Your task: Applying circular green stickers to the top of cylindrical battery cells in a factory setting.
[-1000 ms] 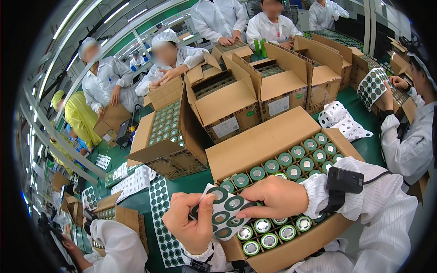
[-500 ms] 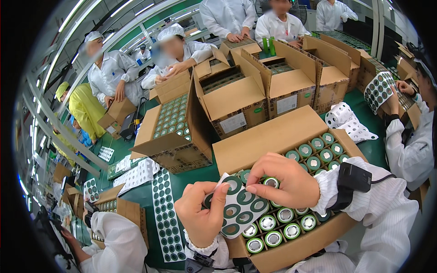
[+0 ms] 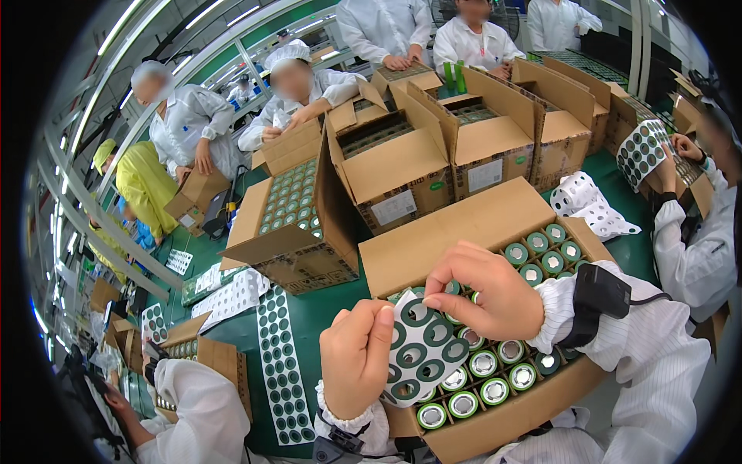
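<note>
My left hand grips a white sheet of dark green ring stickers between thumb and fingers, tilted above an open cardboard box. My right hand is closed in a pinch at the sheet's upper edge, beside the top ring. Whether a ring is between those fingertips is too small to tell. Below both hands, the cardboard box holds rows of upright cylindrical battery cells. Front cells show bare silvery tops; those at the back right wear green rings. My hands and the sheet hide part of the rows.
Another sticker strip lies on the green table at left, near used white sheets. A crumpled punched sheet lies at right. Open boxes of cells line the far side. Co-workers sit or stand around the table.
My left hand has shifted slightly right and the sheet has tilted with it. My right hand has turned and risen a little, its fingertips still at the sheet's upper edge.
</note>
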`<state>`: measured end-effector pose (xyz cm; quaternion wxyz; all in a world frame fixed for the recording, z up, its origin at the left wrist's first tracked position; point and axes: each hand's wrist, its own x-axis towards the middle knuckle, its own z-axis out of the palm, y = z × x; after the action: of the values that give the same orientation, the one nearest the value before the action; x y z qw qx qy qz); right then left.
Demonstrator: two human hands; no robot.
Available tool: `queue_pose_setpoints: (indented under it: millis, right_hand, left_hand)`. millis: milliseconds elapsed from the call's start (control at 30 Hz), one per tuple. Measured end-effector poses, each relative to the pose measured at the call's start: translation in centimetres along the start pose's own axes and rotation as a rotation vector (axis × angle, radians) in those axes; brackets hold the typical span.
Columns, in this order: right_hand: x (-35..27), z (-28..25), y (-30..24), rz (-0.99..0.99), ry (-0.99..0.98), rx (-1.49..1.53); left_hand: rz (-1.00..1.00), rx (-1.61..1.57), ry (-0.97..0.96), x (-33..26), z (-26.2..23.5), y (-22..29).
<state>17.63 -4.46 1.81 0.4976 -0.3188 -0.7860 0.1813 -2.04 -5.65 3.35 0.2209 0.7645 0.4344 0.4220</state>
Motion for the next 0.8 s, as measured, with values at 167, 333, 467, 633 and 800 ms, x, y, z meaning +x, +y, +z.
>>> queue_pose_setpoints:
  millis: [167, 333, 467, 633, 800]
  right_hand:
    - [0.3, -0.5, -0.5, -0.215, 0.043, -0.133]
    - [1.3, -2.0, -0.9, -0.033, 0.08, -0.107]
    - [1.4, -2.6, 2.4, 0.099, -0.096, -0.105]
    - [-0.5, -2.2, 2.0, 0.683, -0.301, 0.097]
    - [-1.7, -2.2, 2.9, 0.74, -0.251, 0.107]
  left_hand:
    - [-0.004, -0.006, 0.011, 0.4, 0.3, -0.5]
    - [0.012, 0.005, 0.058, 0.4, -0.1, -1.1]
    - [0.009, -0.004, 0.05, 0.2, -0.7, -1.1]
    - [0.011, -0.054, 0.145, -0.5, -2.7, -1.8]
    - [-0.014, -0.055, 0.159, -0.4, -3.0, -2.0]
